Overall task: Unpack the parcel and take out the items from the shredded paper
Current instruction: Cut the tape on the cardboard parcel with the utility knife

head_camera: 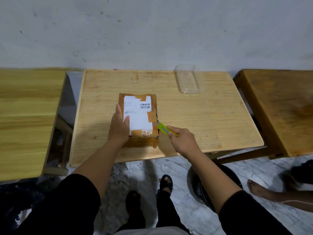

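Fingers (171, 128) grip cutter (163, 129) beside parcel (144, 119), clear tray (189, 80) behind.

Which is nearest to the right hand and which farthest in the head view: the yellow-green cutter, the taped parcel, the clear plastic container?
1. Yellow-green cutter: gripped in the right hand.
2. Taped parcel: just left of that hand, under the left hand.
3. Clear plastic container: at the table's far edge, near the wall.

Brown parcel (153, 106) with white barcoded label (138, 114); lime-green cutter (165, 129); pale wood-grain tabletop (203, 116); grey-white marbled floor (177, 167); black sleeves (245, 209).
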Demonstrator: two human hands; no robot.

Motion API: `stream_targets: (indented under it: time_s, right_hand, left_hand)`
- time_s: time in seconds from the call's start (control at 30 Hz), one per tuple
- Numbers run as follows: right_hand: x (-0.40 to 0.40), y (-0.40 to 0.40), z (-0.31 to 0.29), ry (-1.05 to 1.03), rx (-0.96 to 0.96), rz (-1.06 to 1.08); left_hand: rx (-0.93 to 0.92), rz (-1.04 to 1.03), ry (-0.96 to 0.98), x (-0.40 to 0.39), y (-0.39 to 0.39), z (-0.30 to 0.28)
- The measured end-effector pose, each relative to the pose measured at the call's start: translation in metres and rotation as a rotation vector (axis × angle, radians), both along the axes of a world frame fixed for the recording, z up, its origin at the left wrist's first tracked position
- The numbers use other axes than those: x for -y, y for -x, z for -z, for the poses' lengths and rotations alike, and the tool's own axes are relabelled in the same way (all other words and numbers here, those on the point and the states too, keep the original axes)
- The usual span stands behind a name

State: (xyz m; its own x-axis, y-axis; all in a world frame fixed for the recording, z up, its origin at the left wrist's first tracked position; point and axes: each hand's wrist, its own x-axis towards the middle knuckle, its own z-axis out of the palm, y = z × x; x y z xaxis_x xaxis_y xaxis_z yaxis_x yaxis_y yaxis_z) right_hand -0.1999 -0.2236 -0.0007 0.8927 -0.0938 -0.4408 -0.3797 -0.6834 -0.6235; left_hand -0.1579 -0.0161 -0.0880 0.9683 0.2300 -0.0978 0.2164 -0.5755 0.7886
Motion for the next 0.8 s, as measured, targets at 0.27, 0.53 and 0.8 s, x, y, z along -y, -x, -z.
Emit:
stream_targets:
  time_s: [0.27, 0.53, 0.8]
  right_hand:
    - [0.005, 0.008, -0.007, 0.044, 0.203, -0.043]
    - [-0.002, -0.009, 0.009, 0.180, 0.284, -0.740]
    - [-0.004, -0.034, 0.014, 0.232, 0.322, -0.932]
  left_hand:
    - [0.015, 0.047, 0.012, -0.008, 0.004, -0.002]
    - [0.029, 0.083, 0.026, -0.015, 0.026, -0.001]
    - [0.024, 0.067, 0.040, -0.015, 0.028, 0.001]
